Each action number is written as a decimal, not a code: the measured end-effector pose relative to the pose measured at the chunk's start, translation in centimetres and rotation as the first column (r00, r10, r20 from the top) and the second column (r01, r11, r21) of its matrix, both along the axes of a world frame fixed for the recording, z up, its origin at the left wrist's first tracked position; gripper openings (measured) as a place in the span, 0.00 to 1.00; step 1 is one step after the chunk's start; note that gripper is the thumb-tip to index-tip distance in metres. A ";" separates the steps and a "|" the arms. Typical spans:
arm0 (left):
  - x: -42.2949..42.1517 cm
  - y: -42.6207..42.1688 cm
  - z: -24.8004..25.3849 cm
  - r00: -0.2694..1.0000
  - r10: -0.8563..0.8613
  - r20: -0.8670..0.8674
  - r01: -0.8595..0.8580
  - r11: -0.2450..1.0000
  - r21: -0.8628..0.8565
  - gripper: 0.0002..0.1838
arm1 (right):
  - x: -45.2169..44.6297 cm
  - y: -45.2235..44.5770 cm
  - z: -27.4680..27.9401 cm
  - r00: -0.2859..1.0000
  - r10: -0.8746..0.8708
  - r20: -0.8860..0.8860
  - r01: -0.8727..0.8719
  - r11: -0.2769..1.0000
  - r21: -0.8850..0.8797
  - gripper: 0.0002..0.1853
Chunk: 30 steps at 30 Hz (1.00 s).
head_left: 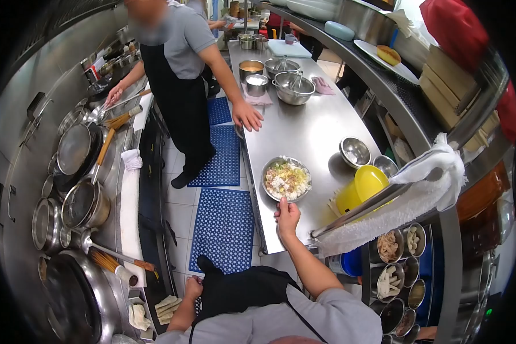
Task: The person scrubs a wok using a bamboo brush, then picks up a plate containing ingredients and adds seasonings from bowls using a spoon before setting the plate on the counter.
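Observation:
A round metal bowl [263, 179] of white rice, with chopped yellow, green and brownish bits, stands at the near left of the steel table [327, 123]. My right hand [287, 214] grips its near rim, fingertips at the edge. My left hand [194, 287] hangs low beside my black apron, fingers curled in; whether anything is inside them is hidden. Right of the rice bowl are a small metal bowl [355, 151] and a yellow container [362, 189].
A co-worker [178, 74] stands ahead on the left, one hand over the table edge. On the left are woks and pans [74, 149] along the stove. A rail with a white towel [372, 226] crosses at right. Blue mats [221, 229] cover the floor.

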<state>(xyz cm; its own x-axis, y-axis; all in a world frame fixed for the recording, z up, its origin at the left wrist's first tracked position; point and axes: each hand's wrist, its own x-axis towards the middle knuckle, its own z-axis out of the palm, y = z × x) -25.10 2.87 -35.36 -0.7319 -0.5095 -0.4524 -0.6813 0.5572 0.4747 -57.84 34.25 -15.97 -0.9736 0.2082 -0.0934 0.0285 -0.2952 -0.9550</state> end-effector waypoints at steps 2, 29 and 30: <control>-0.4 0.0 0.2 1.000 -0.010 -0.005 0.010 1.000 -0.005 0.09 | 0.2 0.1 0.8 0.999 0.004 0.033 -0.005 1.000 0.014 0.19; -6.6 5.6 4.5 0.890 0.326 -0.320 -0.091 0.813 0.575 0.10 | 4.9 3.2 2.3 0.942 0.243 0.233 -0.186 0.953 -0.239 0.03; -8.0 6.1 8.0 0.891 0.397 -0.221 -0.118 0.671 0.732 0.10 | 5.6 2.6 3.0 0.927 0.291 0.238 -0.233 0.942 -0.244 0.02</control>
<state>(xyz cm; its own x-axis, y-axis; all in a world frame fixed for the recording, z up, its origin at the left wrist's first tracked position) -33.09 8.99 -27.37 -0.7904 -0.3493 -0.5032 -0.4646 -0.1934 0.8641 -52.20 36.89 -12.97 -0.9233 -0.1028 -0.3701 0.3766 -0.4324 -0.8193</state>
